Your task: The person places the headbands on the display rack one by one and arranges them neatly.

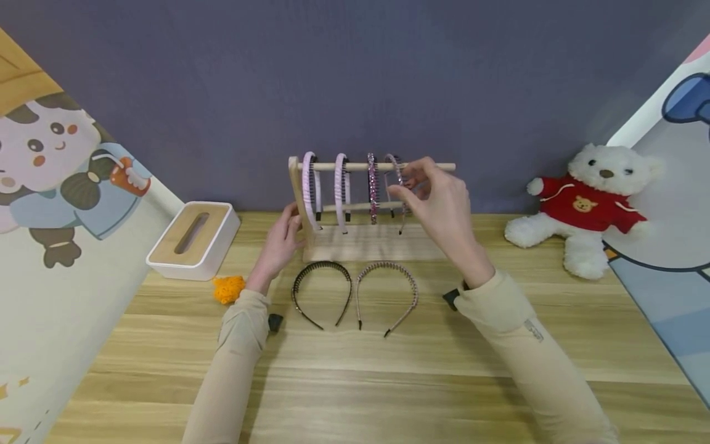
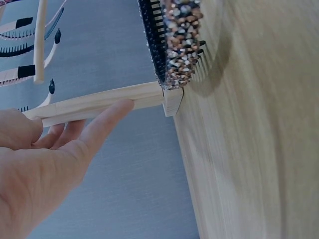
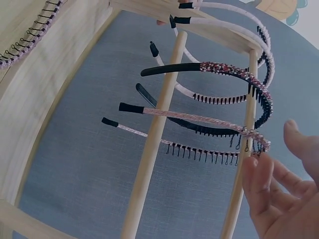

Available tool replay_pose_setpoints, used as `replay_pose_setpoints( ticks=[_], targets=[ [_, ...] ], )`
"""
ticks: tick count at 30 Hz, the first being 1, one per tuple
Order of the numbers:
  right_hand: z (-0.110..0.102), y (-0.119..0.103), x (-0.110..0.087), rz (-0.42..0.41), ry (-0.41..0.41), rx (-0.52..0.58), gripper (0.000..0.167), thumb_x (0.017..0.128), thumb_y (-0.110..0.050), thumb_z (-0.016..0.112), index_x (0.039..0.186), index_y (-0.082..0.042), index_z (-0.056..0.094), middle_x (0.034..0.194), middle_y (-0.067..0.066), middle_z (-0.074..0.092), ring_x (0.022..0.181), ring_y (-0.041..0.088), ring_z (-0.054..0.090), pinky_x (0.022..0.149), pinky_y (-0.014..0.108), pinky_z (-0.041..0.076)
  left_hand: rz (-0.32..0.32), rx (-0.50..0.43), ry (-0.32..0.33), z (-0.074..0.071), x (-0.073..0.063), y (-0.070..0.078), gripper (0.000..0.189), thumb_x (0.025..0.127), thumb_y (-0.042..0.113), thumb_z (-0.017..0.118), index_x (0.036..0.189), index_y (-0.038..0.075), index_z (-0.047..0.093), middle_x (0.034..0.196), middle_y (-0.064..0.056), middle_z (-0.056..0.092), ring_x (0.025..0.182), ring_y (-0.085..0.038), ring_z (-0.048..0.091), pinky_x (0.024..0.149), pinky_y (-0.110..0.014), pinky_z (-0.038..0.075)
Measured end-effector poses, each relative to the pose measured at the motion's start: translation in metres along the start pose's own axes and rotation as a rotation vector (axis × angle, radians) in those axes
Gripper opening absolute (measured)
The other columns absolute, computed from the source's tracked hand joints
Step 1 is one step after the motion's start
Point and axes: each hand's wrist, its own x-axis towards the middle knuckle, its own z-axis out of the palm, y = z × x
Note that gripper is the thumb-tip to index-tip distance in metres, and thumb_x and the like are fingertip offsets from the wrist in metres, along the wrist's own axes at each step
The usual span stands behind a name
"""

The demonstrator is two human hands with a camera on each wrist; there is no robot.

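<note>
A wooden headband stand (image 1: 377,246) carries several headbands on its rods. Two pale pink ones hang at the left, then a glittery pink headband (image 1: 372,194). Farthest right hangs a thin pink beaded headband (image 3: 199,117) with comb teeth. My right hand (image 1: 440,200) is at its upper curve, fingertips right at the beads and top rod, thumb spread apart. My left hand (image 1: 280,240) holds the stand's left upright (image 2: 99,102), thumb on one side and fingers on the other. On the table before the stand lie a black headband (image 1: 296,290) and a pink beaded headband (image 1: 414,290).
A white tissue box (image 1: 222,246) with a wooden lid stands left, near an orange scrunched item (image 1: 228,289). A white teddy bear (image 1: 588,206) in a red top sits at the right. Behind the stand rises a dark blue-grey wall (image 1: 355,74).
</note>
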Motion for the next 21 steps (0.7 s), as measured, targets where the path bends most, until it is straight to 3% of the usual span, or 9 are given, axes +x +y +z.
replay_pose_setpoints(
  ticks=[10, 17, 21],
  targets=[
    [-0.007, 0.002, -0.008, 0.040, -0.009, 0.004, 0.044, 0.105, -0.035, 0.074, 0.133, -0.002, 0.064, 0.110, 0.013, 0.077, 0.085, 0.030, 0.074, 0.063, 0.042, 0.057, 0.010, 0.003, -0.003, 0.001, -0.001, -0.001, 0.051, 0.119, 0.020, 0.030, 0.168, 0.005, 0.027, 0.164, -0.027, 0.037, 0.149, -0.048, 0.041, 0.108, -0.057, 0.056],
    [-0.013, 0.010, -0.023, 0.036, 0.018, 0.045, 0.039, 0.111, -0.026, 0.064, 0.135, 0.004, 0.062, 0.117, 0.020, 0.073, 0.093, 0.039, 0.073, 0.078, 0.056, 0.060, 0.004, 0.011, 0.001, 0.000, 0.000, -0.001, 0.051, 0.119, 0.021, 0.030, 0.168, 0.005, 0.028, 0.164, -0.027, 0.037, 0.149, -0.048, 0.042, 0.107, -0.056, 0.057],
    [-0.012, 0.024, -0.038, 0.076, -0.011, 0.070, 0.038, 0.113, -0.024, 0.061, 0.132, 0.008, 0.060, 0.118, 0.024, 0.071, 0.095, 0.041, 0.072, 0.083, 0.057, 0.061, 0.011, 0.019, 0.001, 0.000, 0.000, -0.002, 0.051, 0.119, 0.022, 0.031, 0.168, 0.004, 0.029, 0.164, -0.026, 0.038, 0.148, -0.047, 0.042, 0.107, -0.056, 0.057]
  ],
)
